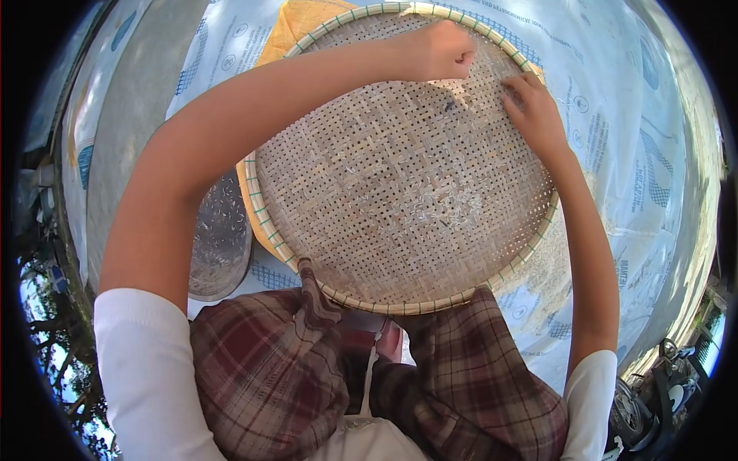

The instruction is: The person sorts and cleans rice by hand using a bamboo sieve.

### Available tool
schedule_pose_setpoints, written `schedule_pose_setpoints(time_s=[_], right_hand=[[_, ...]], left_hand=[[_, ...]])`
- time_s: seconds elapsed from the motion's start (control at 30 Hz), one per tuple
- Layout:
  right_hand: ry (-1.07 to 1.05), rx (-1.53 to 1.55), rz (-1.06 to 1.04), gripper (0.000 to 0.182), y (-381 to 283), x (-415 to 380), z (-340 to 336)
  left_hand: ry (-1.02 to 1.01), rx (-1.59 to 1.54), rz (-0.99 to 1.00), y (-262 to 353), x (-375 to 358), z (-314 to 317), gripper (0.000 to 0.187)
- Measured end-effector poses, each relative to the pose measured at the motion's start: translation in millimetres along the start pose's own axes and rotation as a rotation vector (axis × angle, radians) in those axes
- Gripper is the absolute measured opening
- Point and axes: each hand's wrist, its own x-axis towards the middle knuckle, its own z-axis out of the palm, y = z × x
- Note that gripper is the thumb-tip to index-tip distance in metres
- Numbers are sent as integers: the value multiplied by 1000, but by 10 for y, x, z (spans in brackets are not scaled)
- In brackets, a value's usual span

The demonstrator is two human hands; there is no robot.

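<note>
Head view is showing a round woven tray (338,177) lying in front of the seated person, its lower edge sitting at the knees of their plaid shorts (265,346). The left hand (446,52) is hovering over the far part of the tray, its fingers curling into a fist; whether it is holding anything, I cannot tell. The right hand (534,111) is resting at the tray's right rim, fingers loosely bending; how firmly it is gripping, I cannot tell. Pale grains (450,203) are gathering thickest right of the tray's middle. An orange sack (304,27) is showing beneath, a dark container (219,246) is standing to the left, and a printed sheet (592,161) is covering the ground
</note>
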Motion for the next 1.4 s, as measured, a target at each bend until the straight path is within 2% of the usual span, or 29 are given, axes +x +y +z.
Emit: schedule_pose_setpoints(time_s=[0.07, 0.13, 0.23, 0.3, 0.37, 0.43, 0.5, 0.57, 0.63, 0.7, 0.77, 0.83, 0.97, 1.03, 1.07, 1.13, 1.4], right_hand=[[-45, -151, -125, 21, -49, -138, -64], [-74, -157, -135, 23, -174, -331, -122], [-110, -149, -102, 28, -334, -713, -101], [-113, -137, -59, 32, -425, -934, -66], [-104, -214, -45, 40, -512, -1097, -13], [-119, -204, -22, 47, -553, -1201, 43], [-143, -269, -29, 49, -594, -1263, 53], [-142, -281, -26, 49, -636, -1278, 66], [-143, -284, -25, 50, -656, -1269, 93], [-179, -270, -50, 50, -652, -1269, 108], [-165, -256, -51, 49, -681, -1217, 120], [-144, -243, -49, 48, -730, -1096, 131], [-67, -239, -199, 42, -784, -676, 284], [-65, -247, -249, 40, -804, -524, 376], [-61, -259, -281, 38, -818, -475, 415], [-61, -268, -314, 37, -784, -443, 476], [-36, -304, -306, 36, -716, -474, 545]], left_hand=[[71, -221, -199, 39, -484, -257, 13], [88, -176, -342, 101, -1009, -547, 13], [87, 31, -758, 126, -1822, -871, 11], [41, 242, -896, 69, -2383, -965, 11], [-109, 322, -1049, 4, -2979, -946, 10], [-255, 320, -1152, 38, -3440, -822, 9], [-304, 279, -1205, -65, -3933, -612, 12], [-341, 237, -1251, 29, -4010, -545, 15], [-203, 526, -1070, 310, -3741, -569, 22], [-49, 523, -986, 397, -3300, -632, 25], [162, 281, -1017, 506, -2653, -642, 18], [220, 122, -808, 544, -2142, -535, 17], [218, -130, -287, 268, -1463, -64, 15], [191, -135, -145, 216, -1265, 138, 15], [193, -135, -143, 202, -1202, 205, 15], [139, 85, 32, 192, -1114, 277, 14], [-30, 411, 254, 175, -998, 226, 14]])
